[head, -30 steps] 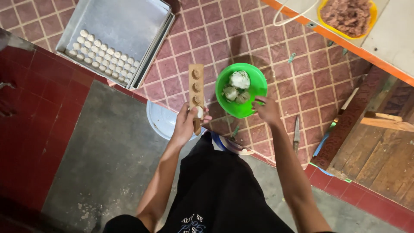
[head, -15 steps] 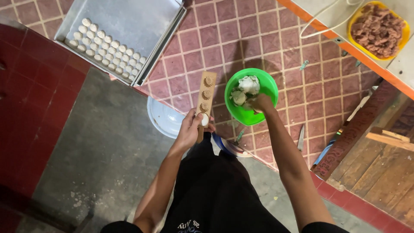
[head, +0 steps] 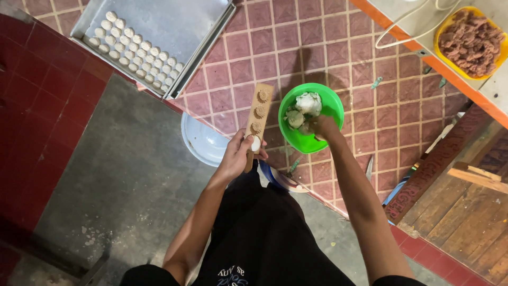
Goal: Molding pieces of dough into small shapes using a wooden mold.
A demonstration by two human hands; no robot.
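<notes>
Tiles (head: 328,37) underfoot — red-brown squares meeting grey concrete slab (head: 121,196).

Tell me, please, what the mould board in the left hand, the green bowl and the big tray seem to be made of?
The mould board looks like unfinished wood: pale tan, matte, with carved round hollows. The green bowl seems plastic: bright, uniform colour, a smooth and slightly glossy wall. The tray appears to be sheet metal, probably aluminium: dull grey, with folded raised edges.
</notes>
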